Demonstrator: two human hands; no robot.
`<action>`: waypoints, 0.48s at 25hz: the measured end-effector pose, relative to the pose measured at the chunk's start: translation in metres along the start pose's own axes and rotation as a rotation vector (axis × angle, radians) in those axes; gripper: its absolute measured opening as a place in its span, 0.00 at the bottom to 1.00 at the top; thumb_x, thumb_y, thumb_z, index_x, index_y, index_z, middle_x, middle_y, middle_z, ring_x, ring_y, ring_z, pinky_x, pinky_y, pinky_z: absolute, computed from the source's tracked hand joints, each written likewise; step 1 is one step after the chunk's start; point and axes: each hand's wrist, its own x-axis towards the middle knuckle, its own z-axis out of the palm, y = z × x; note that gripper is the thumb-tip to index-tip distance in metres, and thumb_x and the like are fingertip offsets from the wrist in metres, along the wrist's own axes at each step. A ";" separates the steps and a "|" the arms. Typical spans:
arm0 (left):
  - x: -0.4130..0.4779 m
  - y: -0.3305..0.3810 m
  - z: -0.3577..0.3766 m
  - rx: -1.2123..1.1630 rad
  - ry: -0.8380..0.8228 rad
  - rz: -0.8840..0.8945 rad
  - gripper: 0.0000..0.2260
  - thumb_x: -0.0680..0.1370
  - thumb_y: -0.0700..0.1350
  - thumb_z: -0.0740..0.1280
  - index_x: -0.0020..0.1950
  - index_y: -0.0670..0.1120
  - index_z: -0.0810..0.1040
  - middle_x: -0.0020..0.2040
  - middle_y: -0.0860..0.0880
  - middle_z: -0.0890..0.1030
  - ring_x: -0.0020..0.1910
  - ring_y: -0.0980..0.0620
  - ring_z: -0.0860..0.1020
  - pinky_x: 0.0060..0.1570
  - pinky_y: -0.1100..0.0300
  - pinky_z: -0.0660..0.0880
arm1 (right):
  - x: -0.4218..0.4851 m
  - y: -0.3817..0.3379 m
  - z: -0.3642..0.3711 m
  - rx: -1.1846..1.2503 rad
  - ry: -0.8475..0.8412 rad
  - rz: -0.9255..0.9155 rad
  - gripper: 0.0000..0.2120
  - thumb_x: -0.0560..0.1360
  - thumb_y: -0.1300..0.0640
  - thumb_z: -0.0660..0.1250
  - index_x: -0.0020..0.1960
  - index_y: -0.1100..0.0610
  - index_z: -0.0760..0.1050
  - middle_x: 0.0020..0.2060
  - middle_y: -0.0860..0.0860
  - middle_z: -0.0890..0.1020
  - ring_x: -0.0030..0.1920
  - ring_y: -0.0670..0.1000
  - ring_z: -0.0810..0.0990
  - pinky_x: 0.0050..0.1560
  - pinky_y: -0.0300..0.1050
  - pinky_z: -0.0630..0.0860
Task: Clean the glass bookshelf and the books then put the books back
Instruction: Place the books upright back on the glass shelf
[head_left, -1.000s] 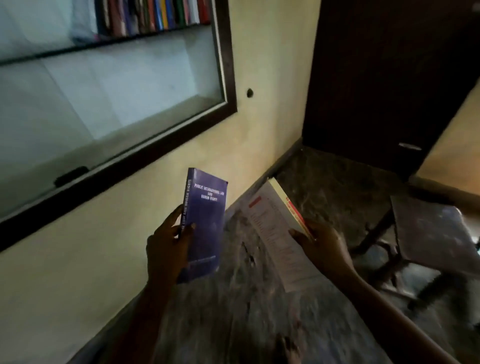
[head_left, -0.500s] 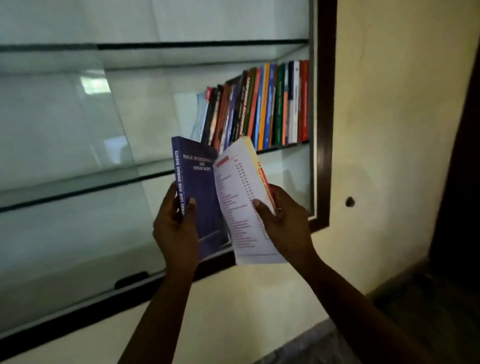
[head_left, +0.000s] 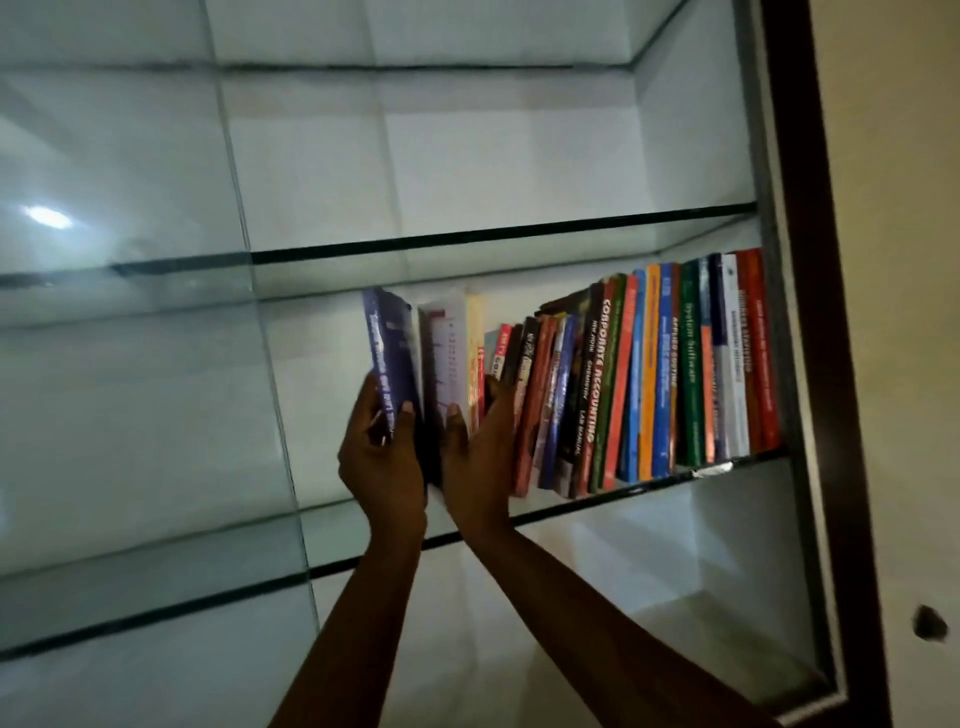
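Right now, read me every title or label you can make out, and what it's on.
"CORPORATE ACCOUNTING": orange-lettered dark spine.
"CHEMISTRY", "LAB MANUAL": white-lettered black spine.
"System Software": green spine.
Blue book in the left hand, white book in the right hand, remaining spines: too blurred to read.

Dim indoor light, cool grey-green cast across the glass bookshelf (head_left: 498, 244). Small bright glare spot on the glass pane (head_left: 47, 217) at far left, with faint pale reflections spread over the same pane. White back panels brightest mid-frame, falling into shadow toward the lower corners. Left hand (head_left: 379, 457) and right hand (head_left: 478, 457) underexposed, near silhouette, skin detail lost. Motion blur on the purple book (head_left: 389, 358) and white book (head_left: 449, 358); lettering there unreadable. Shelved books (head_left: 675, 374) sharper, a few spine titles legible. Wide-angle bowing along the dark frame (head_left: 810, 312) at right; shelf edges slanted.
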 end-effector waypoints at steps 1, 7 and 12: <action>0.004 -0.014 0.006 -0.002 -0.012 -0.015 0.21 0.76 0.40 0.67 0.69 0.48 0.71 0.62 0.48 0.78 0.58 0.52 0.78 0.60 0.52 0.74 | 0.001 0.015 0.013 -0.056 0.032 -0.010 0.22 0.77 0.57 0.62 0.69 0.59 0.64 0.62 0.51 0.72 0.66 0.49 0.69 0.67 0.49 0.69; 0.026 -0.066 0.013 -0.025 -0.208 -0.226 0.15 0.78 0.40 0.64 0.64 0.50 0.69 0.60 0.46 0.77 0.59 0.47 0.77 0.53 0.58 0.77 | 0.008 0.057 0.044 -0.189 -0.044 0.000 0.28 0.74 0.43 0.58 0.70 0.53 0.61 0.64 0.54 0.70 0.67 0.53 0.67 0.64 0.55 0.71; 0.029 -0.066 0.016 -0.100 -0.321 -0.402 0.15 0.80 0.46 0.58 0.67 0.53 0.64 0.61 0.46 0.75 0.59 0.46 0.76 0.48 0.59 0.78 | 0.007 0.072 -0.002 -0.347 -0.316 -0.292 0.34 0.77 0.47 0.58 0.76 0.54 0.44 0.76 0.51 0.51 0.73 0.40 0.40 0.71 0.42 0.45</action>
